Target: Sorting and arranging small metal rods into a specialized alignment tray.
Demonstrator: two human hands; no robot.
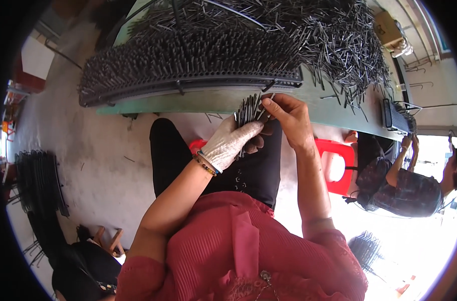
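Note:
My left hand [233,143], in a white knit glove with dark fingertips, is closed around a bundle of thin dark metal rods [247,109] that stand roughly upright. Bare, my right hand [291,118] pinches one thin rod [272,97] between thumb and forefinger at the bundle's right side. Both hands are over my lap, just in front of the table edge. Beyond them a long perforated black rack [188,76] is set with many similar rods standing in its holes.
A large heap of loose rods [339,47] covers the green tabletop [334,108] at the far right. At the right, a co-worker [404,185] handles another rack [395,116] near a red stool [334,173]. Racks of dark rods [40,180] stand at the left, by another person [85,271].

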